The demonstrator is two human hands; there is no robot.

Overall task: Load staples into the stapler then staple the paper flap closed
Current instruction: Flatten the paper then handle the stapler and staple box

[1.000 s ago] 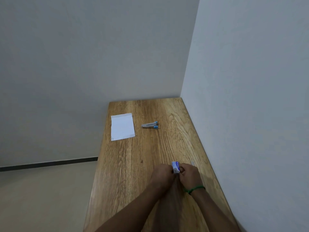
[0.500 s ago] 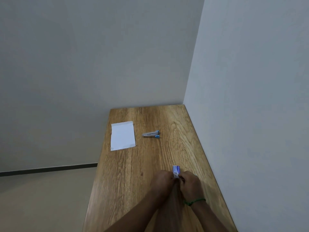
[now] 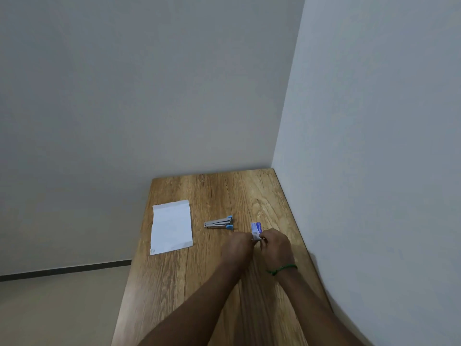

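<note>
A small white and blue staple box is pinched between both my hands above the wooden table. My left hand grips its near left end and my right hand grips its near right side; the fingertips are hidden behind the knuckles. A silver stapler with blue ends lies on its side on the table just left of and beyond the box, slightly opened. A white paper envelope with a folded flap at its far edge lies flat further left.
The table stands in a corner, with a white wall along its right edge and another behind it. Its left edge drops to a beige floor. A green band circles my right wrist.
Both hands with the staple box have moved forward toward the stapler. The view has tilted, so the table and its objects sit lower in the frame.
</note>
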